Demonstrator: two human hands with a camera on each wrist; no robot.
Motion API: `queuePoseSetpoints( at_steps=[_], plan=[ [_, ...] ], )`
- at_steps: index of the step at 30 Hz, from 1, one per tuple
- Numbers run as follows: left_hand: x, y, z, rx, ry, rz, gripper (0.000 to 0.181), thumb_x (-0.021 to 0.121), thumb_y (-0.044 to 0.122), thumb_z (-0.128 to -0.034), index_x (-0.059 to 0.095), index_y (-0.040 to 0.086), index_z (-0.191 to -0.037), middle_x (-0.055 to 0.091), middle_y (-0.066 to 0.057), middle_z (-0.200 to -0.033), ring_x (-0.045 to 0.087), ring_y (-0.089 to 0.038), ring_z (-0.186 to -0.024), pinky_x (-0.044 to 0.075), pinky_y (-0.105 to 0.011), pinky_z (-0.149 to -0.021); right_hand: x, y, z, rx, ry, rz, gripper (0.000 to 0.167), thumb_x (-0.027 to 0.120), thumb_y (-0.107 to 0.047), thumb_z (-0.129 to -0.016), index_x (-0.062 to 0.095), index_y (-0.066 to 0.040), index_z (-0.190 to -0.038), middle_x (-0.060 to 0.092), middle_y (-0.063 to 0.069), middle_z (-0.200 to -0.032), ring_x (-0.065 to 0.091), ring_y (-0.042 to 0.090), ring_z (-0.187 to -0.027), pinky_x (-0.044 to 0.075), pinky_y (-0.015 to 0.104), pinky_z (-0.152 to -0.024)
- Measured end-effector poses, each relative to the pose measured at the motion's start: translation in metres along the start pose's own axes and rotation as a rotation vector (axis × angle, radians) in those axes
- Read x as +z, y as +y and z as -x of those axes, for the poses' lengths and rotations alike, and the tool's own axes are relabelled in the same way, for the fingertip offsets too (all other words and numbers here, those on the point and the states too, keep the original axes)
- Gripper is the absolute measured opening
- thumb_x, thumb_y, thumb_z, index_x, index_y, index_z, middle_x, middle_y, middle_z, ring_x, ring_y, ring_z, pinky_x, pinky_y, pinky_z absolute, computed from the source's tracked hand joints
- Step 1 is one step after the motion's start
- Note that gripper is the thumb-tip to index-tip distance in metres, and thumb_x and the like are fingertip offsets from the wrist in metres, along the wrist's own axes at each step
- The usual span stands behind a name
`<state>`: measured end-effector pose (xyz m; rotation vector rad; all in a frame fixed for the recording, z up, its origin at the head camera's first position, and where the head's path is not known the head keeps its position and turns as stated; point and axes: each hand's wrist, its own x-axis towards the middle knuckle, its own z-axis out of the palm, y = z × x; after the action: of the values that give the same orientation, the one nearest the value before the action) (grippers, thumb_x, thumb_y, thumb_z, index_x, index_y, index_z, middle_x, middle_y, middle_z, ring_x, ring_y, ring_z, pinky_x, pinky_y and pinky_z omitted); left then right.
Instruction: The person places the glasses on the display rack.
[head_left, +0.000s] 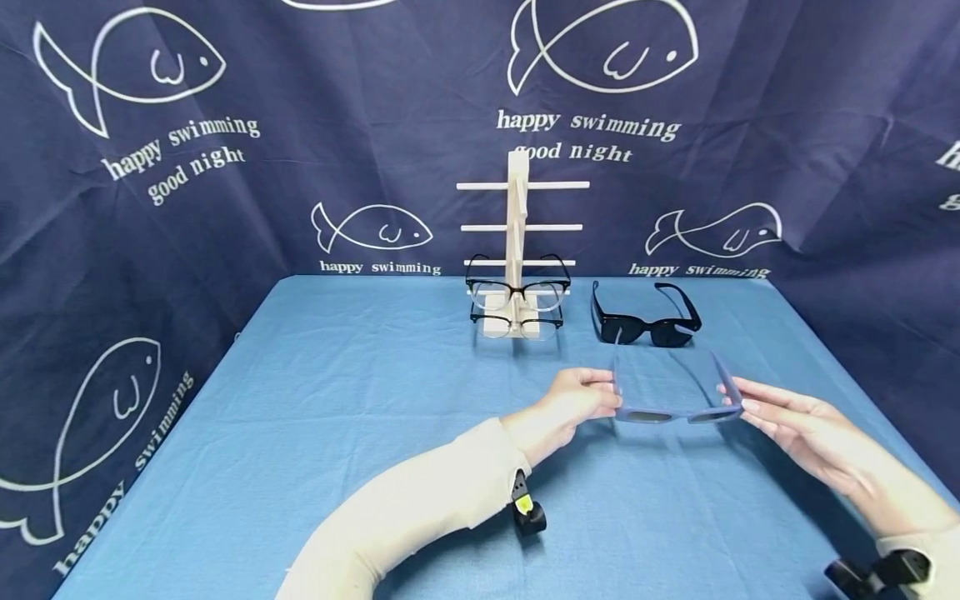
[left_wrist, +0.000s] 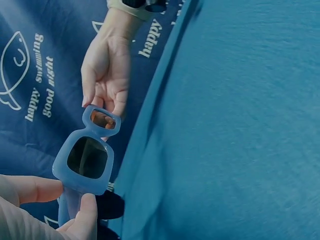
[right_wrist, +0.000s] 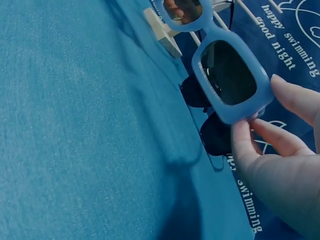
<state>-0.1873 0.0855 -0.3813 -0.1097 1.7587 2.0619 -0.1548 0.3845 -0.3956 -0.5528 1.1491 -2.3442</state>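
Note:
A pair of blue-framed sunglasses [head_left: 678, 415] with dark lenses is held above the table between both hands, temples unfolded and pointing away. My left hand [head_left: 573, 404] pinches the left end of the frame near its hinge. At the opposite end, the fingers of my right hand [head_left: 806, 429] pinch the other corner. The left wrist view shows the blue sunglasses [left_wrist: 85, 132] from the front, with thumb and finger at the near corner. In the right wrist view, my right hand [right_wrist: 280, 135] holds the frame's lower corner.
Black sunglasses [head_left: 648, 329] lie on the blue table [head_left: 360, 375] just beyond the held pair. A pale wooden glasses rack [head_left: 517, 200] stands at the back, with two dark-rimmed eyeglasses [head_left: 516, 292] on its lower rods. A navy fish-print curtain [head_left: 405, 100] hangs behind.

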Motion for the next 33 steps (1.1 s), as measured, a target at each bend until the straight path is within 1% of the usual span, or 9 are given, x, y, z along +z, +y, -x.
queuePoseSetpoints(
  at_steps=[2,4,7,12,14,19,25,30,33],
  plan=[
    [-0.001,0.005,0.001,0.007,-0.005,0.016,0.040,0.066,-0.014,-0.0794,0.063,-0.005,-0.119,0.067,-0.021,-0.112,0.070,-0.023,-0.089,0.062,-0.030,-0.082,0.001,-0.001,-0.002,-0.020,-0.027,-0.030,0.051,0.019,0.018,-0.098,0.052,0.005,-0.135,0.057,0.018,-0.135,0.053,0.019,-0.128,0.044,0.028,-0.108],
    [-0.002,0.009,0.001,0.012,-0.008,0.016,0.039,0.066,-0.013,-0.0797,0.064,-0.004,-0.117,0.068,-0.020,-0.112,0.070,-0.022,-0.090,0.061,-0.029,-0.082,0.003,-0.003,-0.004,-0.033,-0.032,-0.047,0.051,0.018,0.018,-0.098,0.051,0.006,-0.135,0.056,0.020,-0.135,0.052,0.019,-0.129,0.043,0.028,-0.109],
    [-0.005,0.016,0.003,0.021,-0.016,0.007,0.037,0.067,-0.011,-0.0803,0.065,-0.003,-0.116,0.069,-0.018,-0.111,0.070,-0.021,-0.090,0.061,-0.028,-0.082,0.007,-0.005,-0.006,-0.024,-0.031,-0.082,0.051,0.017,0.017,-0.099,0.050,0.006,-0.136,0.055,0.021,-0.136,0.051,0.020,-0.130,0.043,0.029,-0.110],
    [-0.011,0.028,0.007,0.037,-0.036,-0.014,0.036,0.067,-0.009,-0.0817,0.065,-0.003,-0.118,0.070,-0.017,-0.112,0.071,-0.021,-0.093,0.061,-0.029,-0.085,0.014,-0.009,-0.010,-0.010,-0.007,-0.064,0.051,0.018,0.015,-0.099,0.052,0.005,-0.135,0.056,0.018,-0.136,0.052,0.017,-0.130,0.045,0.028,-0.109],
    [-0.013,0.031,0.008,0.042,-0.045,-0.020,0.036,0.068,-0.007,-0.0823,0.065,-0.003,-0.118,0.070,-0.017,-0.113,0.071,-0.021,-0.095,0.060,-0.031,-0.088,0.017,-0.011,-0.011,0.002,0.024,-0.058,0.050,0.020,0.014,-0.100,0.054,0.003,-0.134,0.058,0.017,-0.135,0.054,0.017,-0.128,0.047,0.028,-0.107],
    [-0.016,0.035,0.009,0.037,-0.056,-0.009,0.036,0.069,-0.007,-0.0825,0.065,-0.002,-0.118,0.070,-0.015,-0.113,0.071,-0.021,-0.096,0.059,-0.030,-0.089,0.022,-0.014,-0.013,0.014,0.063,-0.074,0.048,0.021,0.013,-0.100,0.056,0.003,-0.132,0.059,0.016,-0.133,0.056,0.018,-0.126,0.049,0.030,-0.105],
    [-0.018,0.040,0.010,0.049,-0.073,0.003,0.039,0.067,-0.007,-0.0832,0.063,-0.003,-0.122,0.068,-0.018,-0.117,0.070,-0.022,-0.098,0.059,-0.029,-0.090,0.025,-0.014,-0.016,-0.012,0.019,-0.123,0.049,0.019,0.014,-0.100,0.054,0.006,-0.133,0.057,0.019,-0.134,0.054,0.021,-0.128,0.047,0.031,-0.107],
    [-0.022,0.048,0.012,0.045,-0.074,0.006,0.039,0.067,-0.006,-0.0843,0.063,-0.002,-0.123,0.068,-0.017,-0.118,0.070,-0.023,-0.101,0.057,-0.030,-0.093,0.029,-0.016,-0.020,-0.003,0.016,-0.138,0.048,0.018,0.013,-0.100,0.054,0.006,-0.132,0.058,0.019,-0.134,0.055,0.021,-0.127,0.047,0.031,-0.107],
    [-0.025,0.052,0.013,0.058,-0.066,0.001,0.037,0.068,-0.003,-0.0850,0.064,-0.002,-0.122,0.069,-0.015,-0.116,0.069,-0.023,-0.102,0.057,-0.029,-0.093,0.032,-0.018,-0.025,-0.004,0.036,-0.131,0.048,0.020,0.012,-0.101,0.056,0.005,-0.131,0.059,0.020,-0.132,0.056,0.021,-0.126,0.049,0.031,-0.105]
  ],
)
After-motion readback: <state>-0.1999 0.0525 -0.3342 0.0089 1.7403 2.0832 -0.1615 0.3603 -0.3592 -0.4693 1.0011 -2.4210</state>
